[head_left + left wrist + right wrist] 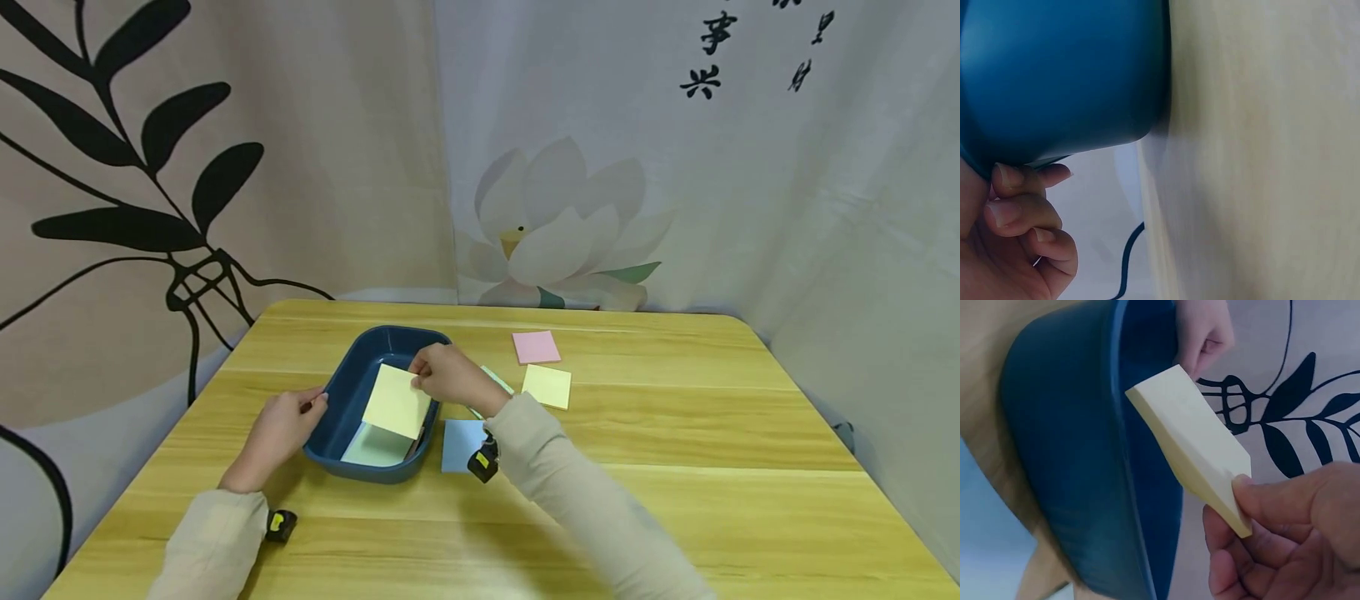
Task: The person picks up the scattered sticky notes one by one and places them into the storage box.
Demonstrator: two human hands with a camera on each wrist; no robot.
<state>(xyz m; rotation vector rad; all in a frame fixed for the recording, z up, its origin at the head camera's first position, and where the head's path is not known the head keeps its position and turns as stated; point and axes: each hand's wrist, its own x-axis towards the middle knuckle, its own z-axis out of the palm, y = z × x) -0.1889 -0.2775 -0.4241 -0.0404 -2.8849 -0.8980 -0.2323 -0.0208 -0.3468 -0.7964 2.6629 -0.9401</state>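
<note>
A dark blue plastic basin [367, 473] sits on the table, its rim pinched at the left side by my left hand [277, 429]. In the left wrist view, the fingertips [1009, 176] meet the rim and the other fingers curl below. My right hand [461, 379] grips a pale yellow sticky-note pad [395, 402] by one edge, tilted over the basin. From the right wrist, the thumb [1272, 499] presses the pad's face and the fingers lie behind it. A pale green pad [375, 447] lies inside the basin, partly covered by the yellow one.
Right of the basin lie a pink pad [536, 347], another yellow pad [547, 388] and a blue pad [459, 446], partly hidden by the right wrist. A green pad [497, 379] shows behind the right forearm. The wooden table [675, 517] ends at a printed curtain [360, 167].
</note>
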